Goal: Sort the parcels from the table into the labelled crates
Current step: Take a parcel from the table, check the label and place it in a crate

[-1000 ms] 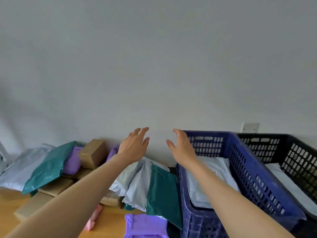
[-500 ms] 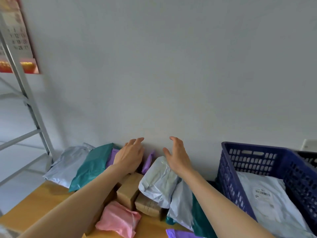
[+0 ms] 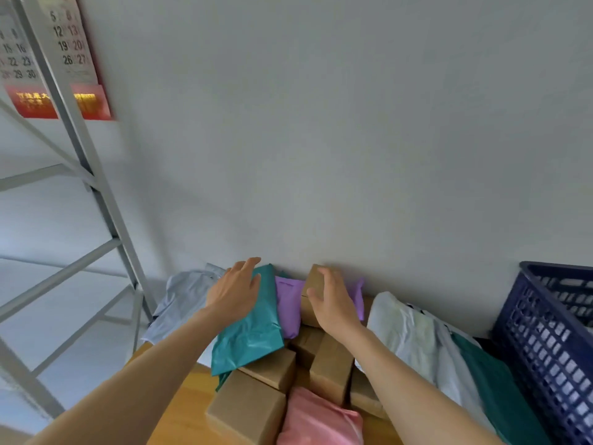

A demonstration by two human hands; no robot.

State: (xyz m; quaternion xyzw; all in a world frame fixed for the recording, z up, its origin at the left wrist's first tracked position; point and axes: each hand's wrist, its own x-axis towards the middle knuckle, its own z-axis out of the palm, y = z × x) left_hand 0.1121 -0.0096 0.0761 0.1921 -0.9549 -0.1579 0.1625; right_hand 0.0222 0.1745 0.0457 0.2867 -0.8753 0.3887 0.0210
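The left hand (image 3: 236,293) is flat, with straight fingers held close together. It lies over the far left part of a teal poly mailer (image 3: 253,335); whether the palm presses on it or only hovers cannot be told. The mailer is glossy and creased. Its long axis runs from the person toward the wall, with the far end close to the wall and the near end propped on a cardboard box (image 3: 272,367).

Just right of it lies a purple mailer (image 3: 288,303), also pointing toward the wall. The right hand (image 3: 335,303) is spread and loosely curved, thumb out to the left, above a small brown box (image 3: 313,279) that stands against the wall. It grips nothing, and contact with the box is unclear.

Nearer the person, more brown boxes (image 3: 332,364) are crowded together on the wooden tabletop (image 3: 183,409), one (image 3: 247,409) at the front edge of the pile beside a soft pink mailer (image 3: 317,419). A pale grey mailer (image 3: 186,293) lies left of the teal one. To the right, white mailers (image 3: 407,329) and a dark green mailer (image 3: 494,380) slope toward a blue slotted crate (image 3: 545,332); no label on it shows.

A grey metal shelving frame (image 3: 96,187) stands at the left, with a wall calendar (image 3: 73,43) behind it.
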